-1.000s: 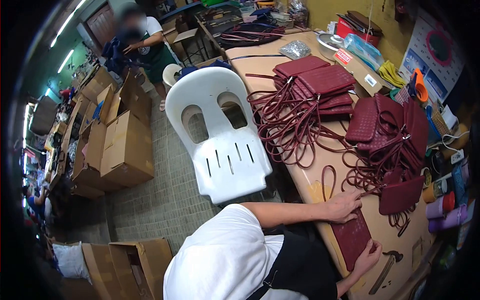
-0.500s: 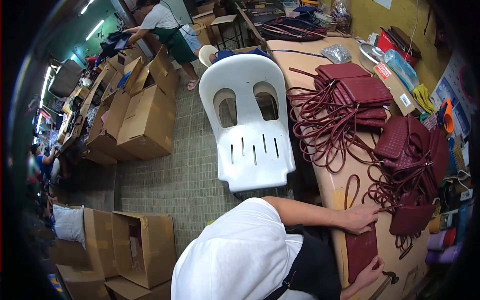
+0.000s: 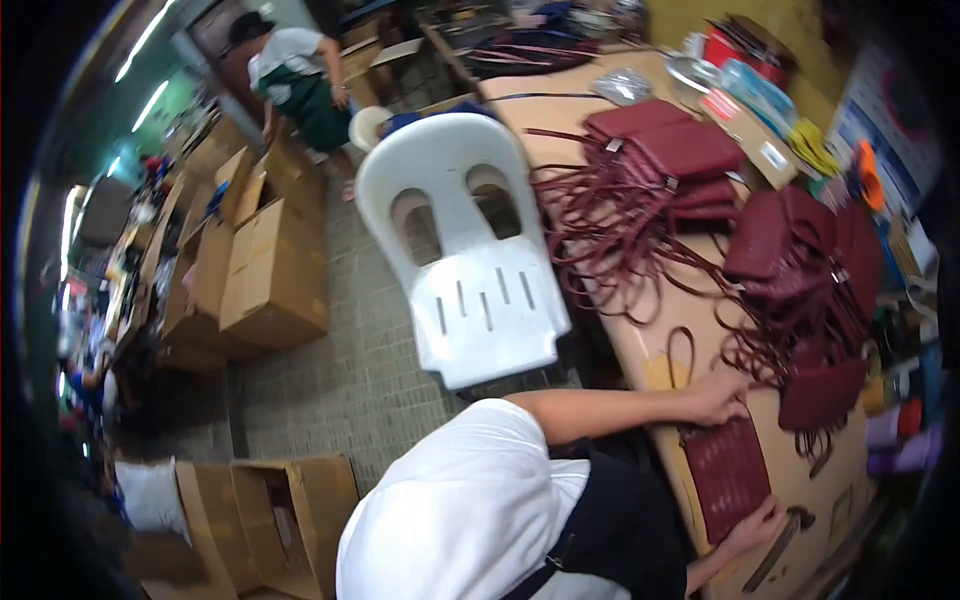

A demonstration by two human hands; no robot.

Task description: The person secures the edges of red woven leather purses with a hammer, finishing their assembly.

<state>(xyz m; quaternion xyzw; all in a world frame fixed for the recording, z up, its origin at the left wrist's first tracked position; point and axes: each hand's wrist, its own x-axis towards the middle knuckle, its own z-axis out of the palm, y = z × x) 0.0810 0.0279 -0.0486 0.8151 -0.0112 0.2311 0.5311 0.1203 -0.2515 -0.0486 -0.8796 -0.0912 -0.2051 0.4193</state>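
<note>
A flat maroon pouch [image 3: 728, 478] with a woven texture lies at the near edge of the table, slightly tilted. My left hand [image 3: 718, 397] is closed at its upper end, with the fingertips curled over the edge. At the opposite end, my right hand [image 3: 757, 525] pinches the lower corner. A thin maroon strap loop [image 3: 681, 355] sticks out beyond my left hand. Close by is a small maroon pouch [image 3: 823, 393], below a heap of maroon bags [image 3: 785, 240]. Beside my right hand lies a dark-headed hammer [image 3: 780, 550].
More maroon bags [image 3: 665, 150] with tangled straps cover the tan table [image 3: 640, 352]. A white plastic chair [image 3: 455, 250] stands to the left. Open cardboard boxes [image 3: 275, 265] line the floor. A co-worker in a green apron [image 3: 305, 100] stands behind them.
The camera view has turned and shifted. The pouch has tilted, with both hands still on it. The co-worker, earlier leaning over the boxes with dark cloth, now stands more upright.
</note>
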